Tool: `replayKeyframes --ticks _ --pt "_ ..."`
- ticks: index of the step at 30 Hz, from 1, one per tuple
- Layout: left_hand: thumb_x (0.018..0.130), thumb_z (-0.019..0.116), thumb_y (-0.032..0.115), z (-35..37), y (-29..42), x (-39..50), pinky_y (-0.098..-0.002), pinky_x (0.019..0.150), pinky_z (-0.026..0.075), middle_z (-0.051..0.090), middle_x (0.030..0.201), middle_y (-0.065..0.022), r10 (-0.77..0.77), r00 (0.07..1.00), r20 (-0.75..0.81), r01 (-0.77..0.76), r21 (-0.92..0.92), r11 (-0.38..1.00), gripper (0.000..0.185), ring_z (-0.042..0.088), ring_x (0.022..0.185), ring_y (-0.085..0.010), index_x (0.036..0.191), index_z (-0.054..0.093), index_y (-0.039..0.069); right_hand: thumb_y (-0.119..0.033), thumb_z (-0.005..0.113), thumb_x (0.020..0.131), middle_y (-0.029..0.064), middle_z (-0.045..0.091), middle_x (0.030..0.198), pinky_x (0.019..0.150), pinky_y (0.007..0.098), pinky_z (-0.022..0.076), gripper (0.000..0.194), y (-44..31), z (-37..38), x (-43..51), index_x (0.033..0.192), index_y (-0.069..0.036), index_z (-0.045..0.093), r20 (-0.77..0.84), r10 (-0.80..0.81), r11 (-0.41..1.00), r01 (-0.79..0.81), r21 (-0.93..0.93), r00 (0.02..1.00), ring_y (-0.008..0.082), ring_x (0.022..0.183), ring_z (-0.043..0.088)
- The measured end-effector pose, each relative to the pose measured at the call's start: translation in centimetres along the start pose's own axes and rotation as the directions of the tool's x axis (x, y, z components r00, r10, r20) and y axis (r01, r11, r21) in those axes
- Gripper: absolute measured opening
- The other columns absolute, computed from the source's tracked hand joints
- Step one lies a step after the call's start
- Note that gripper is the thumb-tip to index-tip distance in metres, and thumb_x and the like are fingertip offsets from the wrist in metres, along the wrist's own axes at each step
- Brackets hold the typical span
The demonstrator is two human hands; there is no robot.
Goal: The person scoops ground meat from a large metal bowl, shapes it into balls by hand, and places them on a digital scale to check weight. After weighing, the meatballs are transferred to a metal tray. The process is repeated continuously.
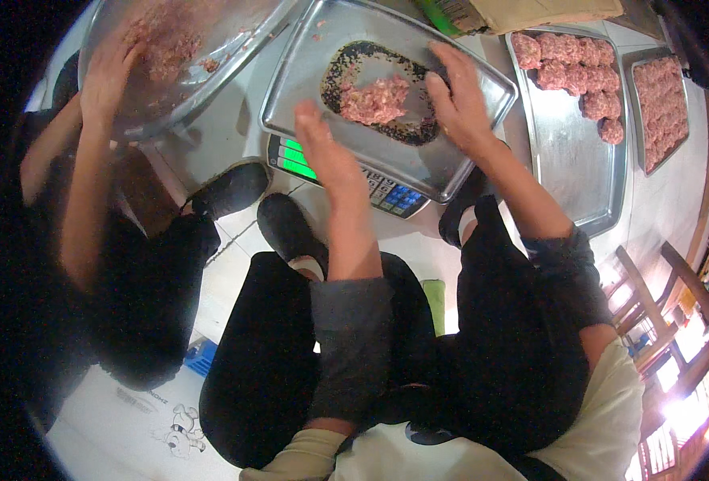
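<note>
A lump of ground meat lies on a metal tray, inside a dark ring of seed-like or crumb-like bits. The tray rests on a digital scale with a lit green display. My left hand is raised over the tray's near side, left of the meat, fingers extended and holding nothing. On the right of the meat, my right hand hovers over the tray, its thumb and fingers apart and nothing in them. Both palms face roughly inward, with the meat between them.
At upper left a co-worker's hands reach into a large metal bowl of ground meat. To the right, one metal tray holds rows of meatballs; another tray bears more meat portions. Cardboard lies above; wooden chairs stand at right.
</note>
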State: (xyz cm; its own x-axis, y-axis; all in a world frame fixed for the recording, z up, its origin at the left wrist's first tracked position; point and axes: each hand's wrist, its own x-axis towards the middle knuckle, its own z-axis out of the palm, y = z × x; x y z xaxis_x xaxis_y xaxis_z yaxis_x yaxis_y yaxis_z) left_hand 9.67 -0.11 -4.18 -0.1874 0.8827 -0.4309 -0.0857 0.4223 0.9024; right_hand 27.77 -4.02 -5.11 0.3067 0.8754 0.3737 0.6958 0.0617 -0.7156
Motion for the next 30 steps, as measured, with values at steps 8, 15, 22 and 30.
replayKeyframes --ticks 8,15,22,30 --pt "0.102 0.03 0.053 4.1 -0.5 -1.8 -0.0367 0.109 0.034 0.052 0.135 -0.0138 -0.118 0.92 0.373 0.279 -0.415 0.866 0.063 0.046 0.127 -0.0256 0.136 0.048 0.004 -0.027 0.051 0.094 0.0204 0.053 0.127 0.105 0.0454 0.0362 0.037 -4.6 5.9 -1.2 0.122 -0.003 0.054 0.349 0.191 0.78 -0.358 0.514 0.917 0.039 0.119 0.048" --pt "0.1 0.032 0.057 4.3 3.2 -4.0 -0.0394 0.106 0.037 0.054 0.13 -0.0139 -0.234 0.663 0.711 0.7 -0.479 0.529 0.065 0.049 0.123 -0.0254 0.135 0.048 0.005 -0.03 0.064 0.084 0.0174 0.055 0.126 0.104 0.0465 0.038 0.043 -8.6 -2.4 -0.9 0.12 -0.007 0.059 0.157 -0.481 0.85 0.416 0.322 0.862 0.0373 0.119 0.051" --pt "0.098 0.034 0.059 6.7 6.6 -9.2 -0.0428 0.105 0.038 0.056 0.127 -0.0142 -0.261 0.745 0.614 0.612 -0.472 0.635 0.066 0.05 0.121 -0.0253 0.134 0.048 0.005 -0.02 0.051 0.094 0.0141 0.064 0.113 0.087 0.035 0.0515 0.03 -5.5 -8.9 2.5 0.112 0.001 0.061 0.4 0.567 0.016 -0.496 0.868 0.72 0.0243 0.099 0.064" --pt "0.1 0.04 0.035 7.1 2.9 -7.2 -0.0372 0.096 0.049 0.059 0.128 -0.0075 -0.409 0.642 0.648 0.762 -0.481 0.433 0.045 0.059 0.114 -0.0212 0.133 0.05 0.006 -0.025 0.065 0.083 0.0176 0.061 0.122 0.103 0.0496 0.0411 0.043 -5.5 -7.0 -0.3 0.121 -0.006 0.061 0.066 -0.14 0.98 0.129 0.15 0.988 0.0369 0.114 0.058"
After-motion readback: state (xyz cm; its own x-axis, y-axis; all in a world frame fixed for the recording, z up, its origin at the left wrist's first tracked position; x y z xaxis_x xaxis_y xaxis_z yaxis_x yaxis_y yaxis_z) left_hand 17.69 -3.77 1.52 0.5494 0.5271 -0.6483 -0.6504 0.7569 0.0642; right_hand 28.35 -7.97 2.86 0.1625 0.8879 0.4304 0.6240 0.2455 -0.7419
